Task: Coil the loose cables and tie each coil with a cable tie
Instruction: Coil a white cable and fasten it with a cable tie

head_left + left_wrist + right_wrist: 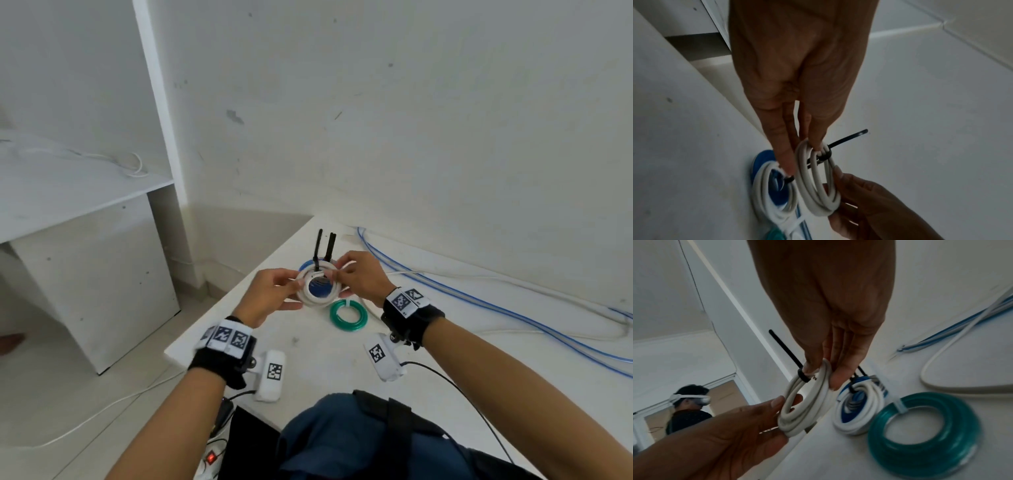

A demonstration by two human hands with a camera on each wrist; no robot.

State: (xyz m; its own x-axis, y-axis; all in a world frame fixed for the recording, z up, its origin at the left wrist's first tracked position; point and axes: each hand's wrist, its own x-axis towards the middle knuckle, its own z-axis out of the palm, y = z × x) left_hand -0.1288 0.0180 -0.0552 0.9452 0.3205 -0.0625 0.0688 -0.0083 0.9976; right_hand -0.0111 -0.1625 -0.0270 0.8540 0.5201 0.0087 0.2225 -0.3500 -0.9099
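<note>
Both hands hold a white cable coil (307, 298) just above the table (325, 359). A black cable tie (317, 265) wraps its top, tail pointing up. My left hand (296, 282) pinches the coil (813, 194) beside the tie (823, 156). My right hand (334, 274) pinches the coil (797, 415) next to the tie (803, 374). Under it on the table lies a blue-and-white coil (859, 415) with its own black tie. A green coil (337, 320) bound with a white tie lies to the right.
Loose blue and white cables (479, 301) run along the wall at the table's right. The table's left edge (205, 315) is close to my left hand. A white shelf unit (85, 192) stands at the left. Another person (690, 402) wearing a headset stands behind.
</note>
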